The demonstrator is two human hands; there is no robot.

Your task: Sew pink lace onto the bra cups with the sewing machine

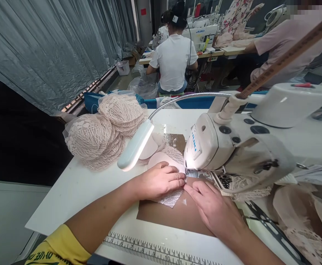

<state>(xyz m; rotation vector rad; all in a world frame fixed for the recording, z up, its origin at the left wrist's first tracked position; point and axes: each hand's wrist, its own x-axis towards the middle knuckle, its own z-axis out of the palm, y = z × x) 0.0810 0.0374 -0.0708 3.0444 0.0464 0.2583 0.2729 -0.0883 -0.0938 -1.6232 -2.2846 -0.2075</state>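
My left hand [158, 181] lies flat, fingers together, pressing a piece of pale lace and a pink foam cup [161, 160] onto the table just left of the needle. My right hand [213, 208] rests flat beside it, fingers stretched toward the presser foot [190, 173] of the white sewing machine [233, 147]. The lace piece [170, 198] pokes out from under my left palm. The needle area is brightly lit and partly hidden by the machine head.
A pile of lace-covered cups [102, 132] sits at the table's back left. A gooseneck lamp [136, 145] hangs over the work. Scissors [263, 217] and more lace lie at the right. A printed ruler [150, 250] runs along the front edge. Other people sew at machines behind.
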